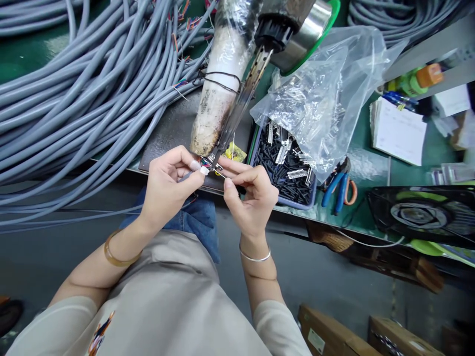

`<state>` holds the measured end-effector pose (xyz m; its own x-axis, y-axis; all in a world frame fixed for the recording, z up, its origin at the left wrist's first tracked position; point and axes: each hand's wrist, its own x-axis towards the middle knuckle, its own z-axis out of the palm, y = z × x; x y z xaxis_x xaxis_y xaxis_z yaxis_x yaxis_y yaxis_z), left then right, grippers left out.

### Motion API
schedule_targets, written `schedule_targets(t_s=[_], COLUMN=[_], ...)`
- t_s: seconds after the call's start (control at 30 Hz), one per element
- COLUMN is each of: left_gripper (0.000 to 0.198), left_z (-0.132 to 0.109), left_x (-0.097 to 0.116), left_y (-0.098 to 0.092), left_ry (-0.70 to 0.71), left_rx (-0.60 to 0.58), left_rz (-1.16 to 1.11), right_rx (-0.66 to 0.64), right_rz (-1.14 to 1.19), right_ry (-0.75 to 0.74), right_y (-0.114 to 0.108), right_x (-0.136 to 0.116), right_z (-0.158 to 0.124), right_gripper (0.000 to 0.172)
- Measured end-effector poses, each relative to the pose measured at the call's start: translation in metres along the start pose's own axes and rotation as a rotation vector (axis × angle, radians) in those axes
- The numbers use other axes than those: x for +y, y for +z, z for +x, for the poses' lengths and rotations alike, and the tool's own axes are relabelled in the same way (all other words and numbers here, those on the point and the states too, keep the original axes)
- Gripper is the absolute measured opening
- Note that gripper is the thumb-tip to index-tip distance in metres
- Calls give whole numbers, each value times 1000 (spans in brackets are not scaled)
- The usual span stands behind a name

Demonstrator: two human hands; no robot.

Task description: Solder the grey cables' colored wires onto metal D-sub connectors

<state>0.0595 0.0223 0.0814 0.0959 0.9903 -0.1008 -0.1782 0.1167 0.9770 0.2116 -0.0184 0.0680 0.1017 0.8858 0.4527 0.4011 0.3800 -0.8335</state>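
Note:
My left hand (166, 180), with white wraps on its fingertips, is closed in a pinch around a bundle of thin coloured wires (203, 161). Against these wires sits a small metal connector (215, 159), partly hidden by my fingers. My right hand (252, 195) pinches a thin, silvery, wire-like piece (220, 173) beside the connector; its exact kind is too small to tell. From above, a soldering iron (243, 99) slants down, its lower end close over the connector. A white, scorched, plastic-wrapped tube (218, 84) stands alongside the iron.
Grey cables (92, 94) cover the left of the bench. To the right stands a bin (293, 200) of black sleeves and metal connectors, partly under a clear plastic bag (315, 94). Blue-handled cutters (337, 185), a paper pad (399, 131) and a black fan (419, 215) lie further right.

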Motion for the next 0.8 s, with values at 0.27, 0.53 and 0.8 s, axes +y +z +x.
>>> schedule_targets(t_s=[0.27,0.53,0.8], left_gripper=[18,20,20], left_z=[-1,-1,0], left_x=[5,2,7], left_y=[-2,-3,-1], left_ry=[10,-58,-34], left_rx=[-7,-22,-8], left_rz=[-13,-26,10], right_rx=[24,13,24], right_rz=[-24,-40,-144], right_ry=[-32,-17,-95], right_y=[0,1,0], right_x=[-3,0,-5], right_z=[4,3,9], right_gripper=[11,11,10])
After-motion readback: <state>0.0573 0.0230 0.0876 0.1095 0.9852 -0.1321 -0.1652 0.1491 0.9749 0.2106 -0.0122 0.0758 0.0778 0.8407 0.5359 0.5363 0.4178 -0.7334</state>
